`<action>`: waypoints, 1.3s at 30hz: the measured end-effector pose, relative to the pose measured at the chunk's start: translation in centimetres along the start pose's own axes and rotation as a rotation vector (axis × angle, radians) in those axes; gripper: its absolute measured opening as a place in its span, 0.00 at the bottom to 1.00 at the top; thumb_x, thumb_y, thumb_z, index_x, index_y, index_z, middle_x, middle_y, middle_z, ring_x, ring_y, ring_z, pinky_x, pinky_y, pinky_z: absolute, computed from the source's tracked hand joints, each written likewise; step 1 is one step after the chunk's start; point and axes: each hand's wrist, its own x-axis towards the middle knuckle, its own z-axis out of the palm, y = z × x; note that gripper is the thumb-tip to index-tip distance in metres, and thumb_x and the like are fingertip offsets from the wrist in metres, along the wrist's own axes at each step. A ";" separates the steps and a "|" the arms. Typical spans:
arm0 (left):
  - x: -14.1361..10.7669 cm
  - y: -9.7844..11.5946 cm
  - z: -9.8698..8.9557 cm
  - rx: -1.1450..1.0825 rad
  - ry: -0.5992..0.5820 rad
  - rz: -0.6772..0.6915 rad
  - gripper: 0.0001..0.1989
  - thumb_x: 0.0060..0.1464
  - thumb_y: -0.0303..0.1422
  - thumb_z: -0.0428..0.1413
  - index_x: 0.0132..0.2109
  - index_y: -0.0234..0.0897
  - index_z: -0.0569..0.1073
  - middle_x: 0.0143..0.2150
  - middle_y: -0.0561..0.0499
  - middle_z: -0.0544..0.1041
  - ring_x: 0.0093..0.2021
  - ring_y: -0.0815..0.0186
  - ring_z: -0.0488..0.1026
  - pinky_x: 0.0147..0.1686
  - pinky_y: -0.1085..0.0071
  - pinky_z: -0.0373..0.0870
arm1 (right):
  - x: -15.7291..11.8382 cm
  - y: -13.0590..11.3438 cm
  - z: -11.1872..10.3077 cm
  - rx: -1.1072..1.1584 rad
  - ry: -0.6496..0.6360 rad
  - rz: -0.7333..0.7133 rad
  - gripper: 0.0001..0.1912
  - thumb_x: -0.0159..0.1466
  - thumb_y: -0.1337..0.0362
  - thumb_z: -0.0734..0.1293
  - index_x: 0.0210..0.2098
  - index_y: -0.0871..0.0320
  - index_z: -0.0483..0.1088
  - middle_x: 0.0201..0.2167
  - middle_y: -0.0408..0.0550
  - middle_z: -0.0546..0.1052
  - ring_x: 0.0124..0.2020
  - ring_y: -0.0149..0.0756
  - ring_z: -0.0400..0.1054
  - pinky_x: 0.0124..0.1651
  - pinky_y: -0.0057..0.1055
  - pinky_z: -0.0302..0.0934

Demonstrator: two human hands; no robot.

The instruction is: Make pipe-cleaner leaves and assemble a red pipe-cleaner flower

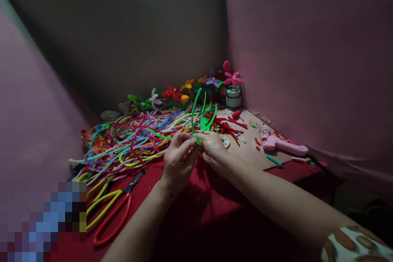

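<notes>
Close together over the table's front middle, my left hand point(179, 155) and my right hand point(214, 148) pinch green pipe cleaners point(198, 139) between thumbs and fingertips. Long fuzzy green ends rise from my fingers, one nearly straight up and another slanting right. The exact grip point is partly hidden by my fingers. Just behind my right hand lie a bright green bundle point(205, 123) and several red pipe cleaner pieces point(235, 129). A big heap of multicoloured pipe cleaners point(135, 135) spreads to the left of my left hand.
Red-handled scissors point(113, 222) lie at the front left, beside yellow-handled pliers or cutters point(102, 208). A pink glue gun point(287, 146) rests on the board point(254, 157) at right. Pipe cleaner flowers point(173, 92) and a small jar point(233, 99) line the back wall.
</notes>
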 end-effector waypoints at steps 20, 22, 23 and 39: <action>5.1 -0.1 -3.3 -0.486 0.374 -0.392 0.08 0.46 0.31 0.57 0.36 0.34 0.73 0.37 0.48 0.75 0.41 0.65 0.72 0.44 0.67 0.66 | -2.3 -1.3 0.7 -0.170 -0.166 0.172 0.03 0.43 0.73 0.63 0.21 0.64 0.65 0.10 0.38 0.65 0.10 0.24 0.59 0.11 0.20 0.52; 5.2 -0.3 -3.2 -0.455 0.426 -0.425 0.08 0.45 0.32 0.58 0.34 0.33 0.74 0.33 0.49 0.76 0.36 0.67 0.72 0.41 0.68 0.68 | -2.4 -1.4 0.6 -0.148 -0.180 0.177 0.03 0.44 0.73 0.64 0.21 0.64 0.65 0.10 0.39 0.66 0.11 0.24 0.59 0.12 0.19 0.52; 5.2 -0.4 -3.1 -0.461 0.452 -0.431 0.08 0.44 0.32 0.58 0.34 0.32 0.74 0.32 0.50 0.75 0.34 0.67 0.72 0.40 0.69 0.69 | -2.4 -1.4 0.6 -0.124 -0.193 0.180 0.04 0.43 0.73 0.64 0.21 0.64 0.65 0.11 0.39 0.66 0.11 0.24 0.60 0.12 0.19 0.53; 6.7 -0.9 -4.1 -0.932 0.639 -0.436 0.06 0.45 0.22 0.56 0.29 0.34 0.66 0.25 0.56 0.70 0.25 0.73 0.70 0.32 0.72 0.70 | -2.2 -2.1 0.4 0.292 -0.440 0.172 0.09 0.52 0.67 0.66 0.33 0.63 0.68 0.22 0.44 0.74 0.15 0.24 0.65 0.14 0.18 0.55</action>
